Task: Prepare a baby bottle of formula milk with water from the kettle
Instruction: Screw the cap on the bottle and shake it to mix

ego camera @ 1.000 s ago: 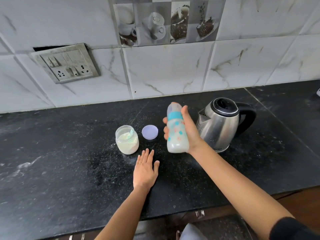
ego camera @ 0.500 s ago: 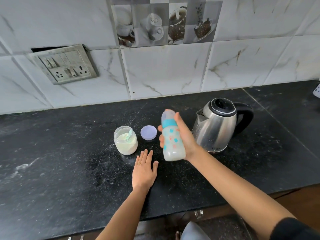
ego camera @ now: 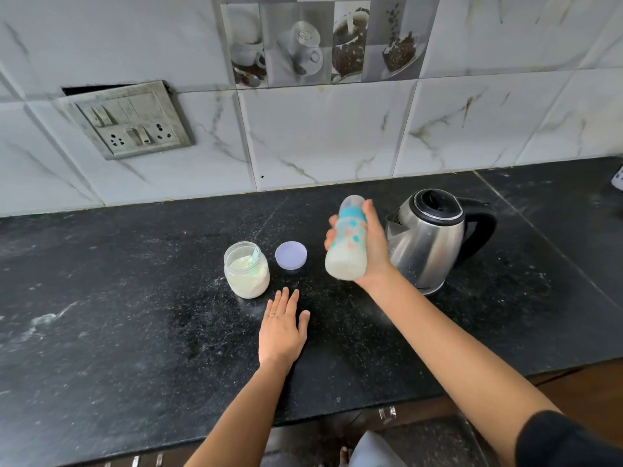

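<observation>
My right hand grips a capped baby bottle with a teal ring and coloured dots, held above the black counter. White milk fills its lower part, and the bottle is slightly tilted. Just right of it stands a steel kettle with a black lid and handle. An open jar of formula powder with a scoop inside stands to the left. Its lilac lid lies flat beside it. My left hand rests flat on the counter, fingers straight, in front of the jar.
A tiled wall runs behind the counter, with a switch and socket plate at the left. The counter's front edge passes under my forearms. A white object shows at the far right edge.
The bottle has moved down and then back up in my right hand, tilting a little. My left hand stays flat on the counter.
</observation>
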`<action>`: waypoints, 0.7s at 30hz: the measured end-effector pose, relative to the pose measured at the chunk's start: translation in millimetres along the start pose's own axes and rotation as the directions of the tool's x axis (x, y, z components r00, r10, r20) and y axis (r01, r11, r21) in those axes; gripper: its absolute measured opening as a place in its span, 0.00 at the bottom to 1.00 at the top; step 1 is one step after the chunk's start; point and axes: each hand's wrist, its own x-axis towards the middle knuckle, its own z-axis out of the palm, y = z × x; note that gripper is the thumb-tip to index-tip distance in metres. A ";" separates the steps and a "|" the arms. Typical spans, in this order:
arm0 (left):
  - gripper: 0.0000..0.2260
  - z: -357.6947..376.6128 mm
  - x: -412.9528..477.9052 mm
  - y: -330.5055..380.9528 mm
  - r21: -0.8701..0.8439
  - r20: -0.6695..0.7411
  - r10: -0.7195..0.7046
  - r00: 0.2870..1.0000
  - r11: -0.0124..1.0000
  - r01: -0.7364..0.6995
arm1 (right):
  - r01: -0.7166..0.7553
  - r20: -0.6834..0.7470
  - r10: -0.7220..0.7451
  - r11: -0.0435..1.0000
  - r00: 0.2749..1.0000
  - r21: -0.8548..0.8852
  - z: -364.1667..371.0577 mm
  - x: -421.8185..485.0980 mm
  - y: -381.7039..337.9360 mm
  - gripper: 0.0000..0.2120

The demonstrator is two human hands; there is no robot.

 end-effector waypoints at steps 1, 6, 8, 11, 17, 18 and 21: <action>0.24 -0.3 -0.3 0.4 -0.001 -0.001 -0.002 1.000 1.000 0.002 | 0.019 -0.010 -0.019 1.000 1.000 0.021 0.5 2.1 -2.7 0.24; 0.24 -0.8 -0.6 0.0 -0.005 -0.003 -0.001 1.000 1.000 0.001 | -0.105 0.108 0.123 0.981 0.986 -0.165 -5.1 -15.9 17.3 0.25; 0.24 -1.7 -0.7 0.7 -0.001 0.000 0.002 1.000 1.000 -0.002 | -0.067 0.070 0.075 0.992 0.995 -0.108 -0.8 -10.9 10.8 0.24; 0.24 -2.3 -0.6 0.4 -0.002 0.005 0.000 1.000 1.000 0.000 | 0.043 -0.007 -0.043 0.998 0.999 0.052 2.8 0.0 -2.6 0.23; 0.25 -1.4 -0.3 -0.5 0.014 0.014 0.004 1.000 1.000 -0.004 | -0.101 0.103 0.129 0.965 0.986 -0.241 -0.8 -23.4 20.0 0.26; 0.24 -1.6 0.0 -0.4 0.012 0.015 0.003 1.000 1.000 -0.003 | -0.074 0.082 0.090 0.981 0.993 -0.181 1.7 -18.5 15.3 0.25; 0.24 -1.5 0.2 -0.4 0.011 0.013 0.002 1.000 1.000 -0.002 | 0.047 -0.022 -0.047 0.999 0.999 0.008 6.2 -2.5 -2.2 0.24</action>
